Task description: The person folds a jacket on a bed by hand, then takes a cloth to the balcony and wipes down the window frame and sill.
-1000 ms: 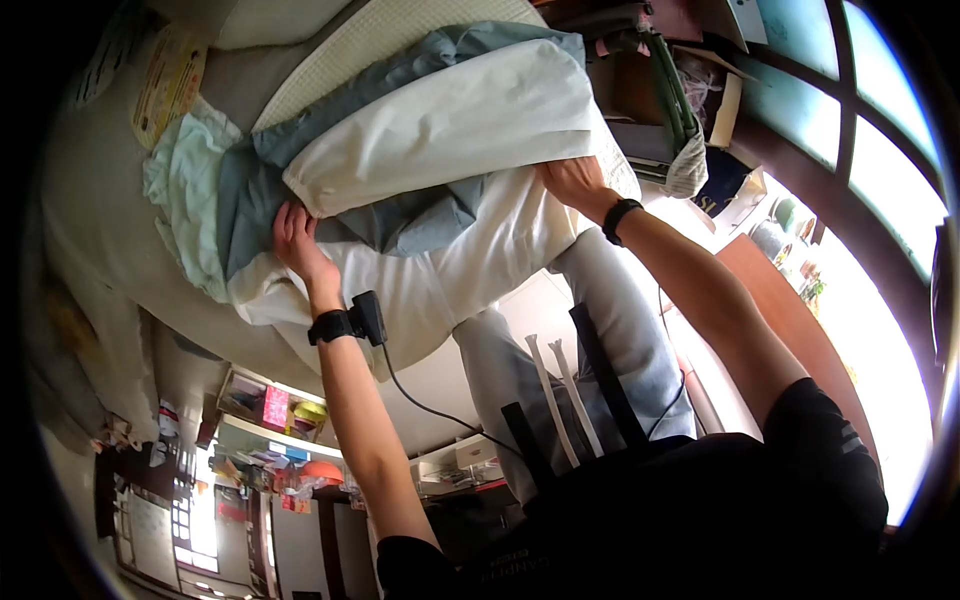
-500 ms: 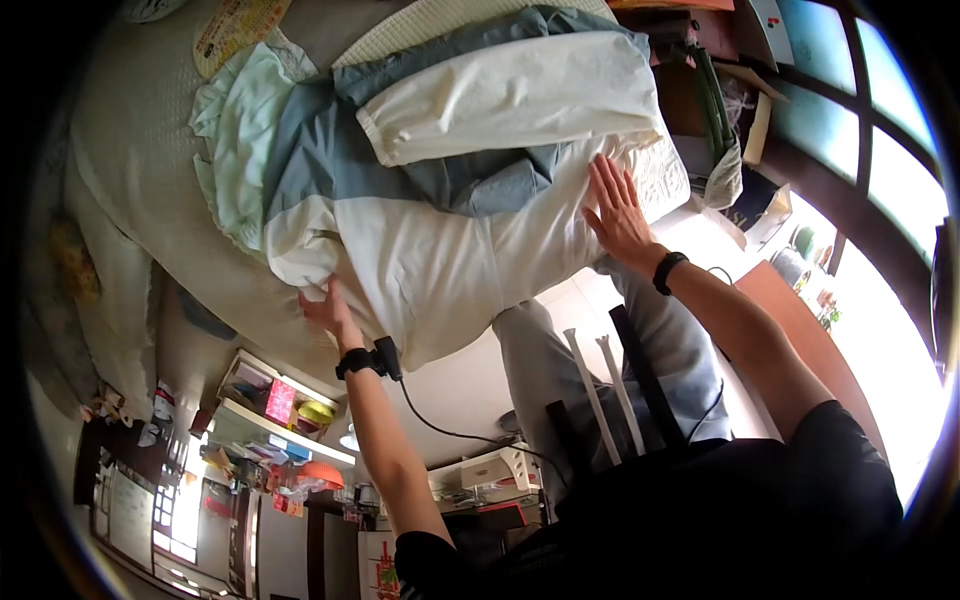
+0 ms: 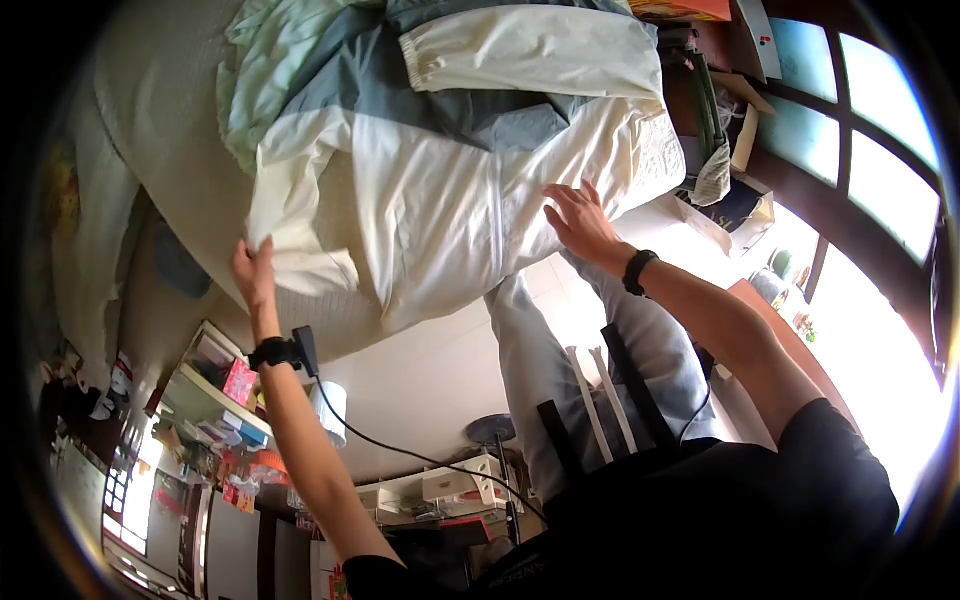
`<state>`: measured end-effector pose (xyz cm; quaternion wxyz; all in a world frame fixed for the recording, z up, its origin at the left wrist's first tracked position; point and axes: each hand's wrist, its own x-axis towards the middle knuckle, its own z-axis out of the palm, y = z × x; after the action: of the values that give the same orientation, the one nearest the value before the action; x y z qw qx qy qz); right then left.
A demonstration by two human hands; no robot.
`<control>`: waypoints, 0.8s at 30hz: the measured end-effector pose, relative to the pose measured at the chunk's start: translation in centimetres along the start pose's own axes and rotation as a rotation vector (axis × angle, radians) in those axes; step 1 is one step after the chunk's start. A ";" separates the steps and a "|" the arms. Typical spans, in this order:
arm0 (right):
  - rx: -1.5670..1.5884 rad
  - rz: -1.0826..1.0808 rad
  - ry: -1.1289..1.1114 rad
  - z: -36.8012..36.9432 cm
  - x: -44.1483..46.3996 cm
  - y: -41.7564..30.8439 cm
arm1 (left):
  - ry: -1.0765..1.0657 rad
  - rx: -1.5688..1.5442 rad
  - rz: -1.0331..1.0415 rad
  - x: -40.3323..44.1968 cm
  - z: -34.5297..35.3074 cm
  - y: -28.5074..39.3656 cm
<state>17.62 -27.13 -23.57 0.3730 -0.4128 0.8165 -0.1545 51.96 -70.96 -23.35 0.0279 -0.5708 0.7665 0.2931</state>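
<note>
At far left is the beige surface of a bed (image 3: 165,185). The person's left hand (image 3: 256,270) has thumb and fingers closed on the edge of a white sleeve (image 3: 290,205). Above it lies a pale green cloth (image 3: 262,75), against a white and grey-blue jacket (image 3: 430,215) spread across the bed's middle, a second sleeve (image 3: 530,50) lying over its top. Farther right, the right hand (image 3: 583,222), fingers apart and holding nothing, is at the jacket's lower part; contact is unclear.

Black short-sleeved shirt (image 3: 690,510); grey trousers (image 3: 532,365), white cords (image 3: 590,404); black wristbands (image 3: 640,271), dark cable (image 3: 408,457) at left.
</note>
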 end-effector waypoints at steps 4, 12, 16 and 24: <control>0.477 0.099 -0.096 2.4 2.7 -9.2 | 0.035 -0.245 0.093 -0.6 -7.5 6.8; 1.335 -0.239 -0.487 -1.5 4.5 -25.2 | -0.657 -0.923 -0.044 -16.0 -9.0 22.1; 1.904 0.268 -0.425 0.4 3.1 -21.0 | -0.612 -0.967 0.040 -22.9 -2.7 21.7; 1.947 0.661 -0.439 -2.4 1.3 -9.5 | -0.548 -1.062 -0.311 -26.0 9.4 20.6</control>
<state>20.63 -34.11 -17.22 0.7073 0.2894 0.3262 -0.5564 39.86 -40.49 -12.73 -0.0218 -0.5157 0.3884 0.7633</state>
